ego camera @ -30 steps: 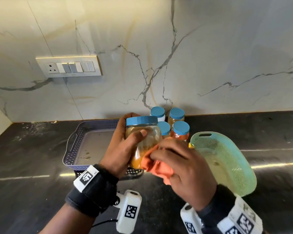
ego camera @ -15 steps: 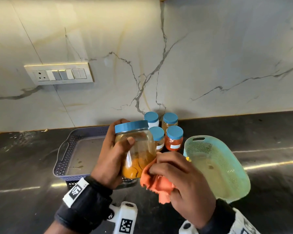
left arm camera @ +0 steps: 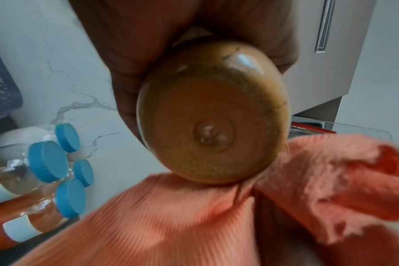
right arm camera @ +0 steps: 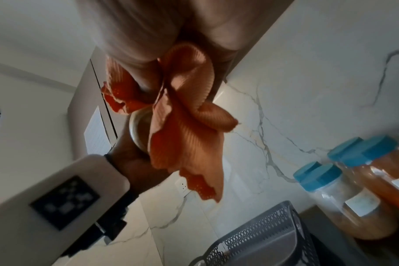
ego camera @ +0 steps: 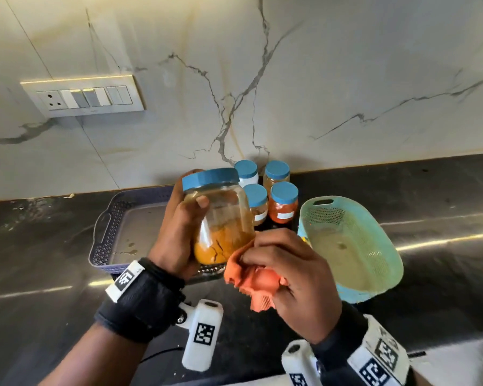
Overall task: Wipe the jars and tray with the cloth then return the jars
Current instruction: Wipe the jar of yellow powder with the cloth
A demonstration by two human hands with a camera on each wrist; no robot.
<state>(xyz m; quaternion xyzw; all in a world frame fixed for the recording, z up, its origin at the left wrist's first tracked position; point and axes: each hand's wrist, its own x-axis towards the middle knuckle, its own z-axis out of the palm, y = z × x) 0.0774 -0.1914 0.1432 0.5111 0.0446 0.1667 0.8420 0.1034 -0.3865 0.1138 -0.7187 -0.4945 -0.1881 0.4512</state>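
Note:
My left hand (ego camera: 179, 235) grips a clear jar (ego camera: 223, 224) with a blue lid and yellow-orange powder, held tilted above the counter. Its round base (left arm camera: 212, 124) fills the left wrist view. My right hand (ego camera: 287, 271) holds a bunched orange cloth (ego camera: 251, 282) against the jar's lower right side; the cloth (right arm camera: 182, 126) hangs down in the right wrist view. Several more blue-lidded jars (ego camera: 282, 201) stand on the counter by the wall. The grey lattice tray (ego camera: 106, 229) sits behind my left hand with a few stains on its floor.
A mint green perforated basket (ego camera: 354, 246) lies tilted on the black counter at the right, close to my right hand. A switch panel (ego camera: 84, 96) is on the marble wall. Black counter (ego camera: 34, 246) extends to the left and right.
The jar has been lifted higher and tilted, lid toward the left. The cloth has slid down from the jar's side to its lower right edge.

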